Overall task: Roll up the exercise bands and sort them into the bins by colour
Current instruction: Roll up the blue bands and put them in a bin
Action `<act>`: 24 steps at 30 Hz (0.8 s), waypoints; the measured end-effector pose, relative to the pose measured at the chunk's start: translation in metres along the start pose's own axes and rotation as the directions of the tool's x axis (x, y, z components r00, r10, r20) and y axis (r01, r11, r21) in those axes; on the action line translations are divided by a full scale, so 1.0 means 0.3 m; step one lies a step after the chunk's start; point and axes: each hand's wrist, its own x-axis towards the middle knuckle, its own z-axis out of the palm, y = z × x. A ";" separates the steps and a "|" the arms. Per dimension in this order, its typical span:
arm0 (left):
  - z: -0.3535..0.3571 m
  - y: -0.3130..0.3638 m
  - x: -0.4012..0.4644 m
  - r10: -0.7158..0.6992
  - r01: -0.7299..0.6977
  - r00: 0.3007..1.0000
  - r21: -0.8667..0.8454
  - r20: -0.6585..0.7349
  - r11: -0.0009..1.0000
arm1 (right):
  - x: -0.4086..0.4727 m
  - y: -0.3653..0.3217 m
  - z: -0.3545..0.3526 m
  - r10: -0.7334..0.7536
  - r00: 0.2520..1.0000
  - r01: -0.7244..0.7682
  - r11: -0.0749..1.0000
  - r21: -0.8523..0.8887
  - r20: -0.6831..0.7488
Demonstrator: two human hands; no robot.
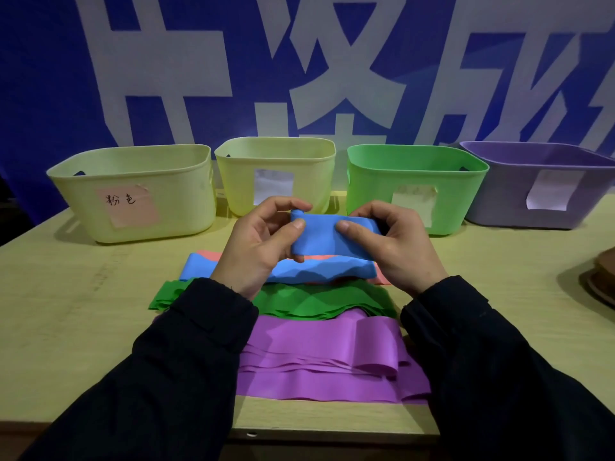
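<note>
Head view: I see the left hand (263,241) and right hand (389,241) pinching a blue exercise band (327,237) above the table (66,294), its tail draped onto the pink band (208,254). The roll barely started, slack thumbs could let it unwind. Which bin suits blue I cannot tell; the white labels (273,186) look blank.

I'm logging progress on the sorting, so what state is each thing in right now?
blue band: held up in both hands, roll begun at its left end
left hand: pinches the band
right hand: pinches the band
green bands: flat, unrolled
purple bands: flat, unrolled
bins: upright, contents hidden
</note>
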 end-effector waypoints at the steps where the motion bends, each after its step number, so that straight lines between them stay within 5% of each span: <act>1: -0.003 -0.003 0.000 0.011 -0.011 1.000 0.010 -0.002 1.000 | 0.000 0.000 -0.001 0.007 1.000 -0.007 1.000 -0.002 -0.006; 24: 0.000 0.019 0.001 0.037 -0.029 0.992 0.067 -0.120 0.997 | 0.004 -0.035 -0.033 0.042 0.995 -0.040 0.999 0.031 -0.093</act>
